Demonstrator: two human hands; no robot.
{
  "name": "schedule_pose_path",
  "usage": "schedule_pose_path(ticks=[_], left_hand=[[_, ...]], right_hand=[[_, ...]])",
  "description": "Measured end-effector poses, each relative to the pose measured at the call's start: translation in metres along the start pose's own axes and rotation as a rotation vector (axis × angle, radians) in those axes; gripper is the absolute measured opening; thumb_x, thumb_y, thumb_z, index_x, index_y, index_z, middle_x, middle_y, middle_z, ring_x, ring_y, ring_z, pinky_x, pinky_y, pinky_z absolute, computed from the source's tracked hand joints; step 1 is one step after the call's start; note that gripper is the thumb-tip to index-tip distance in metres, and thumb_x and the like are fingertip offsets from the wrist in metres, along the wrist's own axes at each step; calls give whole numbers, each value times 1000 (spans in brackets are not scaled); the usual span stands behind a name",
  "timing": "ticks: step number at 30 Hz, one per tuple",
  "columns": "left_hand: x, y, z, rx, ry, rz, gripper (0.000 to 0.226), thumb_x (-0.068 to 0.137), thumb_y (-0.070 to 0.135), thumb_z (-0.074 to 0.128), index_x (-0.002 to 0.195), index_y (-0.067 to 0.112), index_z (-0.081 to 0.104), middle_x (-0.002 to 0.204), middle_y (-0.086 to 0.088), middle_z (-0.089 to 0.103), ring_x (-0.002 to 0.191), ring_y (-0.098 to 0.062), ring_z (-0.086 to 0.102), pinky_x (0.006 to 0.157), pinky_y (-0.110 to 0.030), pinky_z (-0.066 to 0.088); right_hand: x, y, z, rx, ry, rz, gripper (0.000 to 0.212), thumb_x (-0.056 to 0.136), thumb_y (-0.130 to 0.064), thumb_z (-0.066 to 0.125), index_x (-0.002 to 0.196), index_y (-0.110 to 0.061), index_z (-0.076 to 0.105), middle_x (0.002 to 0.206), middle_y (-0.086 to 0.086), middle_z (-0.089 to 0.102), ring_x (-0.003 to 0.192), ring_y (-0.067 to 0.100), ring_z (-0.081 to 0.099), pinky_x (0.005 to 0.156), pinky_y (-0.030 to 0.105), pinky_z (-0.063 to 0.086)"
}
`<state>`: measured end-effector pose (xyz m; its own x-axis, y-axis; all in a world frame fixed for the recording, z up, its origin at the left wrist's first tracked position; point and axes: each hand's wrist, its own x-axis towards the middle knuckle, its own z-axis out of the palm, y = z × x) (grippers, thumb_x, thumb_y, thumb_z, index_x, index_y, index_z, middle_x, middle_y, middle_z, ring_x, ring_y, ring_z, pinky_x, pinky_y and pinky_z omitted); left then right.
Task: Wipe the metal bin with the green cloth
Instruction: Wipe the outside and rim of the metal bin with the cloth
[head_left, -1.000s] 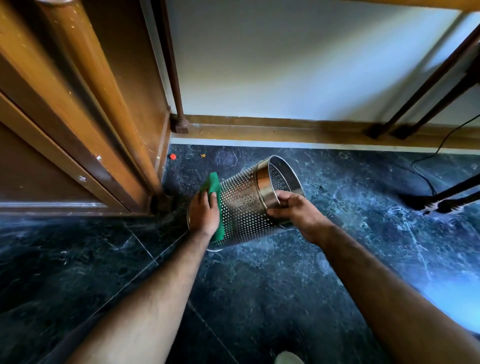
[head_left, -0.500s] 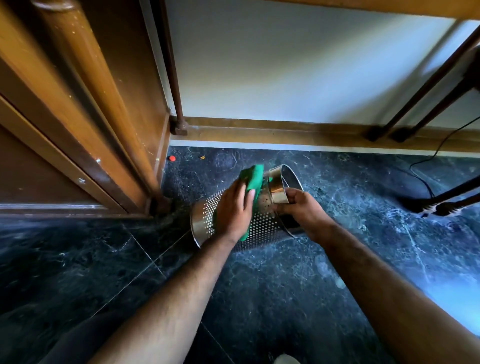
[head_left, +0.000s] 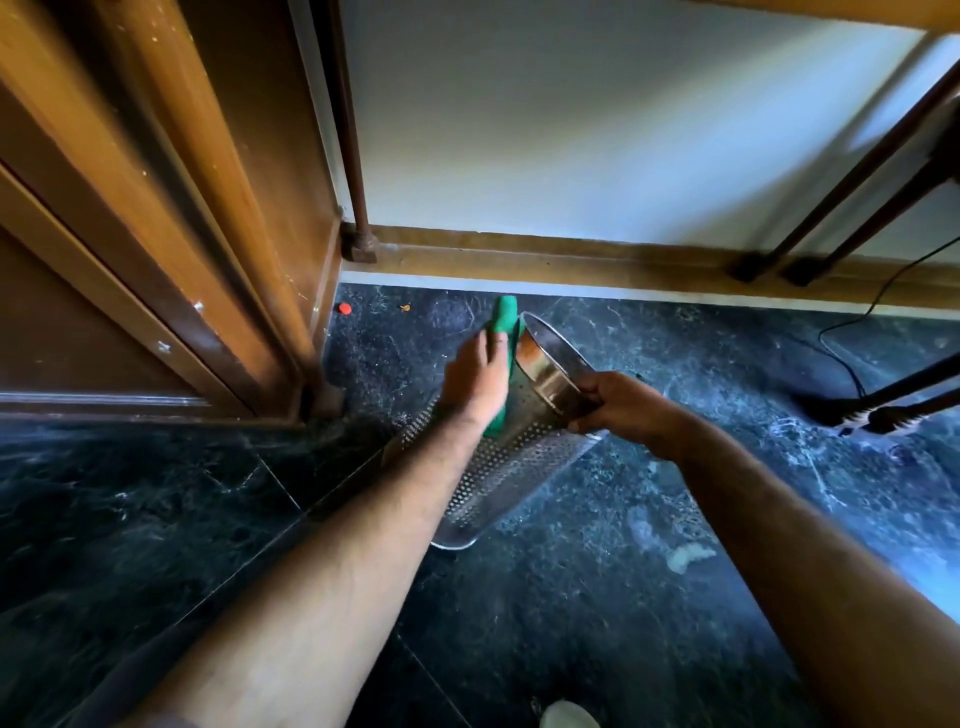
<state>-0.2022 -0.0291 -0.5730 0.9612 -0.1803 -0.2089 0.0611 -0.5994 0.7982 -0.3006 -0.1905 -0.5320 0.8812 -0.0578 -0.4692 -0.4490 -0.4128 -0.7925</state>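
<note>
A perforated metal bin (head_left: 511, 462) lies tilted over the dark marble floor, its open mouth facing away from me and its base nearest me. My right hand (head_left: 615, 402) grips the shiny band at the rim. My left hand (head_left: 478, 382) presses the green cloth (head_left: 505, 325) flat against the bin's left side up by the rim. The cloth sticks out past my fingertips, and a strip of it shows under my wrist. My left forearm hides part of the bin's lower left side.
A wooden door frame (head_left: 171, 228) stands close on the left. A wooden skirting (head_left: 571, 260) runs along the white wall behind. Dark furniture legs (head_left: 831, 208) and a black cable (head_left: 852, 332) are at the right. A small red bit (head_left: 344, 309) lies on the floor.
My left hand has slid the cloth up the bin's side from near the base to the rim. The bin has turned so its base points more toward me.
</note>
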Motion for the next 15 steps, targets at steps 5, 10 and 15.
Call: schedule_pose_path(ticks=[5,10,15], left_hand=[[-30,-30,27,79,-19,348,51,99,49,35,135,16,52,132,-10,62,114,-29,61,92,-39,51],[-31,-78,17,95,63,87,47,100,42,33,128,13,58,127,-14,64,113,-34,62,92,-37,47],[-4,-71,1,81,-76,-237,57,98,57,25,111,16,63,103,-13,71,87,-32,67,81,-36,53]], right_hand=[[-1,-10,3,136,181,77,20,80,-3,76,97,-11,71,79,10,71,58,12,64,52,25,54],[-9,-7,13,266,271,92,14,86,-5,71,99,-11,71,80,8,71,49,7,65,45,18,48],[-7,-11,20,292,153,33,14,84,-3,73,96,-10,72,79,5,75,64,16,71,60,27,60]])
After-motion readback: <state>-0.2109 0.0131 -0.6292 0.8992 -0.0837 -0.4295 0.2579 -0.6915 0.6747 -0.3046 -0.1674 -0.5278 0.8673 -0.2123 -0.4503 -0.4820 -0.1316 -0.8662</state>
